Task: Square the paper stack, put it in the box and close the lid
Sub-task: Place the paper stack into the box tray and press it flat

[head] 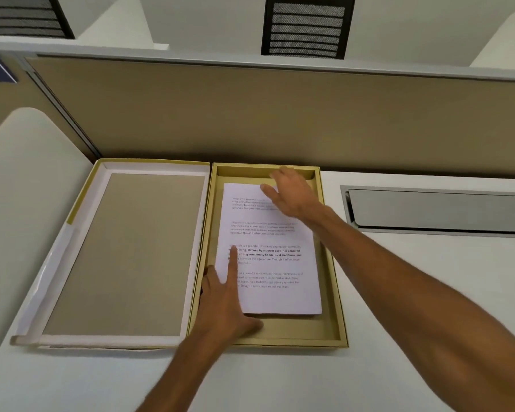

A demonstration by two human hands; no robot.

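A white printed paper stack (275,263) lies flat inside the open yellow-brown box (338,295), a little left of the box's middle. The lid (122,254) lies opened flat to the left, its white-edged inside facing up. My left hand (225,304) rests flat on the stack's near left corner, fingers spread, forefinger stretched over the text. My right hand (289,193) lies over the far right corner of the stack, fingers apart, reaching toward the box's far wall. Neither hand grips anything.
The box sits on a white desk against a tan partition (280,114). A grey metal cable hatch (434,211) is set in the desk to the right. Black chair backs (306,28) stand beyond the partition.
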